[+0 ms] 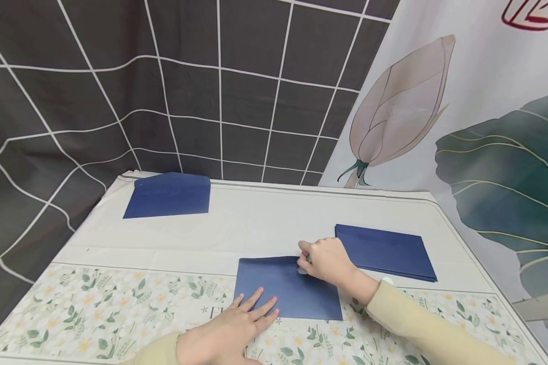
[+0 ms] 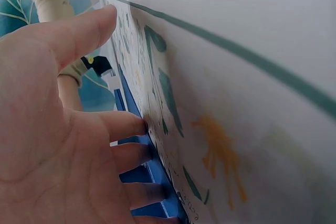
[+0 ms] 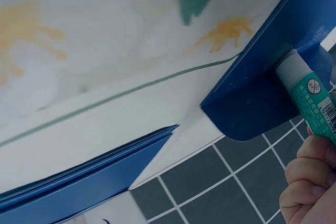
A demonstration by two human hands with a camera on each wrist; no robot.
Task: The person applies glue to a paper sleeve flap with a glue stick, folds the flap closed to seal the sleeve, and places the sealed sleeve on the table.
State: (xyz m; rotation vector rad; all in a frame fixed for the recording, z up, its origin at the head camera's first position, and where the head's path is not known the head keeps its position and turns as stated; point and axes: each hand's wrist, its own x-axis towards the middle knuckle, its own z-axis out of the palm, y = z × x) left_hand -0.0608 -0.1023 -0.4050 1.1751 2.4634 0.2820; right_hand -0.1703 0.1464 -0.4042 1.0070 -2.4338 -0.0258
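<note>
Your right hand (image 1: 329, 261) clamps its fingers on the glue stick (image 3: 314, 95) at the middle envelope (image 1: 301, 299) on the worktop (image 1: 265, 218); your left hand (image 1: 228, 329) rests there, fingers apart; gluing seems unfinished, the far-left envelope (image 1: 171, 198) perhaps done, the stack (image 1: 388, 252) probably waiting

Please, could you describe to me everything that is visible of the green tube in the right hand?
The green tube is a straight cylinder, likely a glue stick, plastic by its look. Its green wrapper carries pale printed characters, a barcode and a round crossed-out symbol; the end section is plain and whitish. It is held tilted, its whitish end appearing to touch the blue envelope lowest in the head view, near the flap. The right hand's grip curls round its other part, hiding the rest.
</note>
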